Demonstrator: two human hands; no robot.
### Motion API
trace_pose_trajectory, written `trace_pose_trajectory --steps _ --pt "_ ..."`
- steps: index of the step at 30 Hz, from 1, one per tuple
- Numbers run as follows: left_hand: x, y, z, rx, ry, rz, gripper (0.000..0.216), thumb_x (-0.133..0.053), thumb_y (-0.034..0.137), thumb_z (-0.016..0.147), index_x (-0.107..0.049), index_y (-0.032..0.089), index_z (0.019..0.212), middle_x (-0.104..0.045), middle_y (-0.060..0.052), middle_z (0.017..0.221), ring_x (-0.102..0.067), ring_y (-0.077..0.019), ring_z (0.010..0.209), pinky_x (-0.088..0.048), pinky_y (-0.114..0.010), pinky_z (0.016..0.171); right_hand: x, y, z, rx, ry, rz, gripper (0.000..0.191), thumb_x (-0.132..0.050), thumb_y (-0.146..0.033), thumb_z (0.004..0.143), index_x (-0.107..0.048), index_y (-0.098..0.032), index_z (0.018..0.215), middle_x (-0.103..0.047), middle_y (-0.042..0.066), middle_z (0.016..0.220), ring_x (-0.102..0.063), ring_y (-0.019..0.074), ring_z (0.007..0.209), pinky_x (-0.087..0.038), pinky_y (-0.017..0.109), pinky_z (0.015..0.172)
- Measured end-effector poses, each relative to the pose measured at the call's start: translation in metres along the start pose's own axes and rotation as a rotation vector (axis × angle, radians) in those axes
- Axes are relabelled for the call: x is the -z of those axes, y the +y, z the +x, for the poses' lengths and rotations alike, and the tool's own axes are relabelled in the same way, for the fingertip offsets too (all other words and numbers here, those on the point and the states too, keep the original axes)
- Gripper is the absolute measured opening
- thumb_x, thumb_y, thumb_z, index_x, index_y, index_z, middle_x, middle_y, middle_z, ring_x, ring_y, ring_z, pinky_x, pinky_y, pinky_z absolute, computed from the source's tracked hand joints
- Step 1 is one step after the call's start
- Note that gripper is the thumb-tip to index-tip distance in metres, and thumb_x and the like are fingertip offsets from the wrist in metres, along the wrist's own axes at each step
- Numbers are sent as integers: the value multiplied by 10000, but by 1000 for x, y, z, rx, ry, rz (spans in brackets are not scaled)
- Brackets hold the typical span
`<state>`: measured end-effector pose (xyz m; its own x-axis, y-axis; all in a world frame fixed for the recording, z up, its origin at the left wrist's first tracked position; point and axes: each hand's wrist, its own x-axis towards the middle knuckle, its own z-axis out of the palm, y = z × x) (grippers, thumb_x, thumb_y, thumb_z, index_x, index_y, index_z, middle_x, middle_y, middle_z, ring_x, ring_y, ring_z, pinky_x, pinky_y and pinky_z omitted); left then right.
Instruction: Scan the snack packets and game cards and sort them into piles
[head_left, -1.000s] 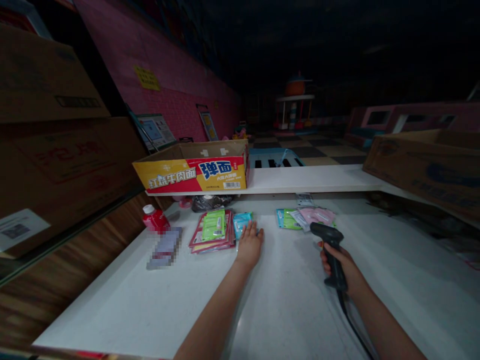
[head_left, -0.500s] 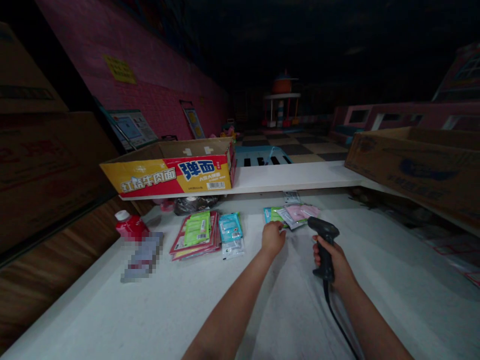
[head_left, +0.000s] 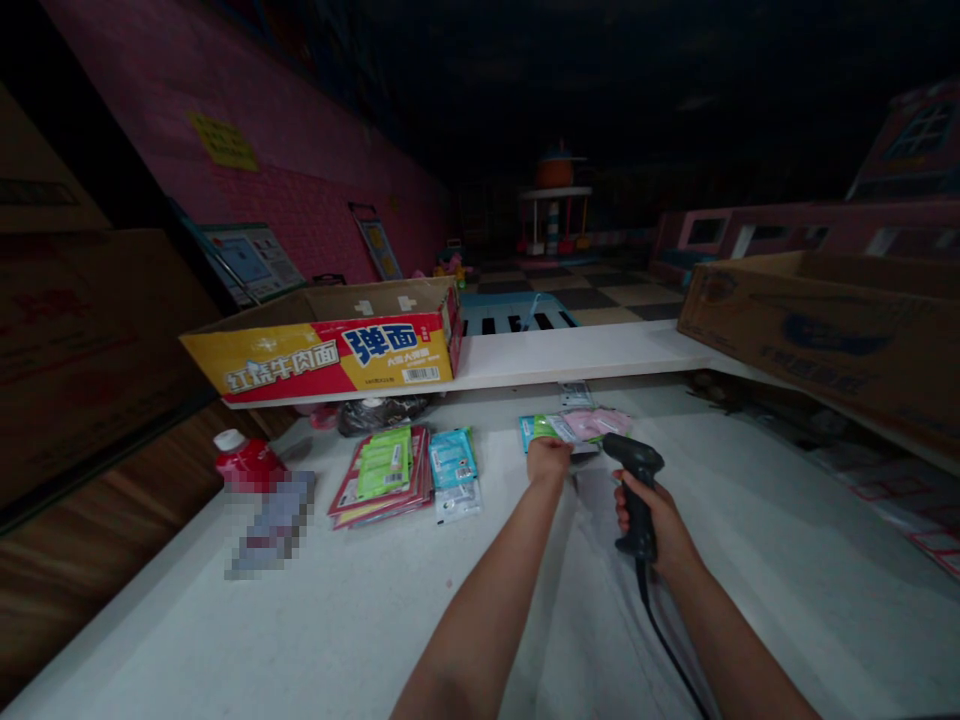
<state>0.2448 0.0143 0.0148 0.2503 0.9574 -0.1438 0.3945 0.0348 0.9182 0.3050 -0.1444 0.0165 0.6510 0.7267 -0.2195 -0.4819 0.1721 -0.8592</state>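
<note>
My right hand is wrapped round the grip of a black handheld barcode scanner, whose head points up and to the left. Between finger and thumb, my left hand pinches the edge of a silvery packet, just left of the scanner head. Behind that hand lie a green and blue packet and pink packets. To the left, green packets rest on a stack of red-edged flat packs, with blue packets beside them.
A raised white shelf crosses the back of the white counter. On it stand a red and yellow noodle carton and a brown cardboard box. A red bottle stands at left. The scanner's cable trails toward me.
My left hand has closed on the silvery packet and drawn it slightly toward me, away from the pink ones. The scanner stays in my right hand. The view has shifted a little.
</note>
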Motion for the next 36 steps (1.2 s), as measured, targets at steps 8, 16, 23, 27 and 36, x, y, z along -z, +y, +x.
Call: trace_pose_trajectory --steps 8,16,23,27,36 --pt "38 -17 -4 -87 -46 -422 168 -657 200 634 -497 174 594 -510 62 541 -548 -97 532 -536 -262 604 5 0 1 -56 -75 5 441 -853 -442 639 -634 -171 909 -603 -30 580 -521 101 419 -415 196 355" --pt "89 -55 -27 -195 -52 -781 387 -780 357 614 -442 181 683 -483 82 637 -533 -66 599 -599 -348 737 5 3 0 -70 -115 -37 451 -853 -455 642 -632 -185 928 -607 -34 577 -526 103 415 -423 200 353" --pt "89 -64 -29 -266 -7 -806 478 -759 529 682 -434 194 784 -507 77 694 -571 -66 613 -602 -364 767 -1 1 -9 -45 -207 -118 456 -849 -469 644 -642 -185 935 -586 -44 564 -505 94 386 -399 193 335" --pt "89 -64 -27 -270 47 -771 455 -692 563 733 -434 205 843 -584 51 712 -616 -96 612 -589 -301 676 -7 0 -17 -48 -262 -168 444 -829 -476 660 -633 -193 941 -568 -51 548 -475 88 353 -358 184 310" --pt "91 -71 -21 -376 266 -565 273 -576 449 838 -476 195 832 -547 57 612 -511 -78 460 -405 -179 452 -4 -4 -33 10 -443 -413 465 -777 -502 714 -607 -179 1002 -588 -33 547 -479 105 342 -358 207 329"
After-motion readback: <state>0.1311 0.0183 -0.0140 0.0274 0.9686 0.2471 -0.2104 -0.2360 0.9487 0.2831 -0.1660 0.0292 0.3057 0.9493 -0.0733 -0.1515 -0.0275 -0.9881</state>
